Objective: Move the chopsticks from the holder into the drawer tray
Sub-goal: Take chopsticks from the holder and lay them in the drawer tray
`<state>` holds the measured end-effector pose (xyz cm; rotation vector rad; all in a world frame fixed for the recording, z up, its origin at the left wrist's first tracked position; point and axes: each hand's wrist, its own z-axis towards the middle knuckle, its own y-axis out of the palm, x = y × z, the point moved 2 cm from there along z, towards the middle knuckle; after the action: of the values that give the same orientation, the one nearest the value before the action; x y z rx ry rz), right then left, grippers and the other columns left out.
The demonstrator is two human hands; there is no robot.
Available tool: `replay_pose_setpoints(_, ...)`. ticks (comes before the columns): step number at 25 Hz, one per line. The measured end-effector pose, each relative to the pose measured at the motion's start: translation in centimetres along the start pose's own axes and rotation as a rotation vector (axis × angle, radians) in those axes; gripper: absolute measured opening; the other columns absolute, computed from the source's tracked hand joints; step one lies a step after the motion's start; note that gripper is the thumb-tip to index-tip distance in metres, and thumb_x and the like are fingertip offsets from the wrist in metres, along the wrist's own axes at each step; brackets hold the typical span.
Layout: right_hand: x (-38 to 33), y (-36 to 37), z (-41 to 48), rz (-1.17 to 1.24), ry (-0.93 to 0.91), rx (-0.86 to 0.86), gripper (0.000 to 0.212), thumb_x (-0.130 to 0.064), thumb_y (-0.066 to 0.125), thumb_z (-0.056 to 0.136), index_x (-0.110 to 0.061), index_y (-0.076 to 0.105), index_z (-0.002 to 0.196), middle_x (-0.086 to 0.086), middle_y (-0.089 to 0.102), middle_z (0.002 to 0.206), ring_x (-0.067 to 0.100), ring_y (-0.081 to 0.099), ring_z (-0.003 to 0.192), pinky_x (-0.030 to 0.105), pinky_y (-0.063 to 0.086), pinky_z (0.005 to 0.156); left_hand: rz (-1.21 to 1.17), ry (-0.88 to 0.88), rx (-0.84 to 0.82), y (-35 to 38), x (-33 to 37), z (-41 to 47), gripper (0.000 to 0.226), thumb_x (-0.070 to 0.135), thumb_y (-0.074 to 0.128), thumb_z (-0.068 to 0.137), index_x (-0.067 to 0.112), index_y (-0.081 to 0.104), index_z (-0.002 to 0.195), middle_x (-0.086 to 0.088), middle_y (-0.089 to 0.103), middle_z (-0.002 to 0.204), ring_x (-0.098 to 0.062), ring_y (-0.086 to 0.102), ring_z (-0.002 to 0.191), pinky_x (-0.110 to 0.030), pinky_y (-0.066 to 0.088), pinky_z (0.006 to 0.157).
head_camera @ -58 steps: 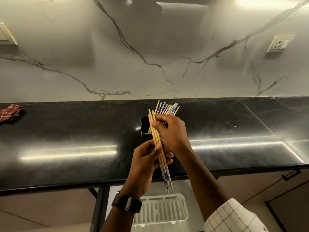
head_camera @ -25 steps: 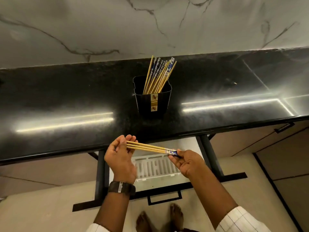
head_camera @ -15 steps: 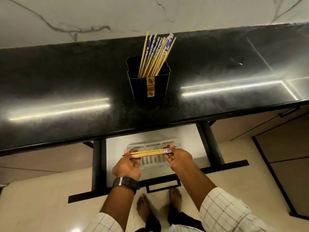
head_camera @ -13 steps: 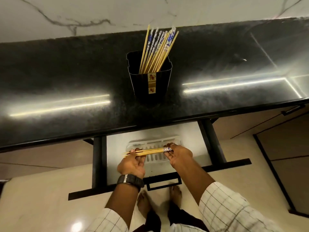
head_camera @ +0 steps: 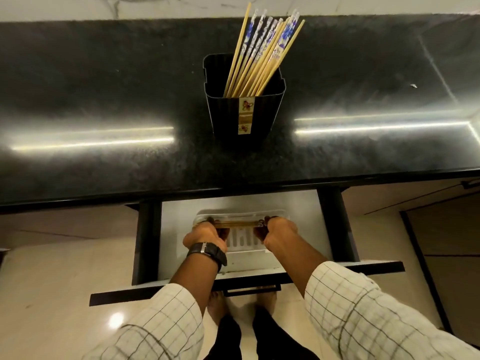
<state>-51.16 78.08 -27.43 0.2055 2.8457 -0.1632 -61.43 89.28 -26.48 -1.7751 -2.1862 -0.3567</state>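
A black holder (head_camera: 244, 110) stands on the dark countertop with several bamboo chopsticks (head_camera: 262, 53) with blue-and-white tops leaning in it. Below, an open drawer (head_camera: 298, 211) holds a white slotted tray (head_camera: 241, 240). A small bundle of chopsticks (head_camera: 237, 224) lies crosswise low over the tray's far part. My left hand (head_camera: 205, 233) grips its left end and my right hand (head_camera: 276, 233) grips its patterned right end. Whether the bundle touches the tray I cannot tell.
The black countertop (head_camera: 104, 100) juts out above the drawer's back. The drawer's black front with its handle (head_camera: 250, 291) is near my bare feet (head_camera: 218, 305). Closed cabinet fronts (head_camera: 415, 203) flank the drawer on the right.
Both hands have carried the bundle from in front of the holder down into the drawer and lowered it onto the far part of the tray. The camera has tilted further down.
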Motion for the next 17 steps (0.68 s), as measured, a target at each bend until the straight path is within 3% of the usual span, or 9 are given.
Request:
replay_pose_setpoints(3, -0.6, 0.7, 0.1, 0.014, -0.008, -0.016, 0.027, -0.009, 0.066, 0.098, -0.005, 0.064, 0.125, 0.021, 0.068, 0.121, 0.035, 0.070, 0.106, 0.047, 0.062, 0.087, 0.096, 0.061, 0.032, 0.3, -0.5, 0.4, 0.029, 0.008, 0.066, 0.097, 0.000, 0.064, 0.125, -0.022, 0.070, 0.119, -0.041, 0.071, 0.103, -0.061, 0.059, 0.089)
replay_pose_setpoints(6, -0.5, 0.3, 0.6, -0.080, -0.041, 0.008, 0.030, -0.011, 0.068, 0.096, -0.008, 0.063, 0.125, 0.017, 0.068, 0.117, 0.032, 0.069, 0.096, 0.049, 0.061, 0.088, 0.154, 0.090, 0.014, 0.2, -1.6, 0.3, 0.010, -0.002, 0.065, 0.095, -0.001, 0.071, 0.103, -0.021, 0.074, 0.101, -0.038, 0.073, 0.081, -0.058, 0.063, 0.079)
replay_pose_setpoints(8, -0.1, 0.2, 1.4, -0.100, -0.083, -0.068, 0.040, -0.002, 0.052, 0.101, -0.003, 0.049, 0.141, 0.017, 0.059, 0.133, 0.028, 0.063, 0.093, 0.045, 0.057, 0.088, 0.132, 0.053, 0.025, 0.1, -2.2, 0.4, 0.016, -0.003, 0.066, 0.094, -0.003, 0.070, 0.110, -0.019, 0.073, 0.095, -0.036, 0.072, 0.080, -0.058, 0.063, 0.079)
replay_pose_setpoints(10, 0.1, 0.3, 1.6, -0.104, -0.084, -0.100, 0.043, 0.000, 0.043, 0.104, -0.003, 0.043, 0.147, 0.016, 0.052, 0.141, 0.026, 0.060, 0.093, 0.042, 0.054, 0.091, 0.104, 0.015, 0.029, -0.1, -2.4, 0.4, 0.024, -0.003, 0.068, 0.093, -0.003, 0.067, 0.117, -0.021, 0.073, 0.104, -0.039, 0.073, 0.089, -0.060, 0.061, 0.084)
replay_pose_setpoints(14, -0.4, 0.9, 1.8, -0.060, 0.031, -0.024, 0.029, -0.015, 0.066, 0.097, -0.012, 0.064, 0.126, 0.015, 0.068, 0.124, 0.032, 0.067, 0.109, 0.048, 0.058, 0.096, 0.085, -0.014, 0.040, 0.5, -1.8, 0.0, 0.042, 0.008, 0.070, 0.095, 0.000, 0.058, 0.135, -0.022, 0.067, 0.127, -0.042, 0.068, 0.115, -0.061, 0.055, 0.097)
replay_pose_setpoints(17, -0.8, 0.8, 1.3, -0.059, 0.039, -0.095, 0.032, -0.015, 0.069, 0.096, -0.015, 0.062, 0.127, 0.018, 0.068, 0.123, 0.036, 0.067, 0.110, 0.052, 0.058, 0.094, 0.067, -0.028, 0.079, 1.0, -1.0, 0.1, 0.036, 0.008, 0.063, 0.099, 0.006, 0.058, 0.135, -0.019, 0.069, 0.114, -0.037, 0.069, 0.105, -0.051, 0.057, 0.094)
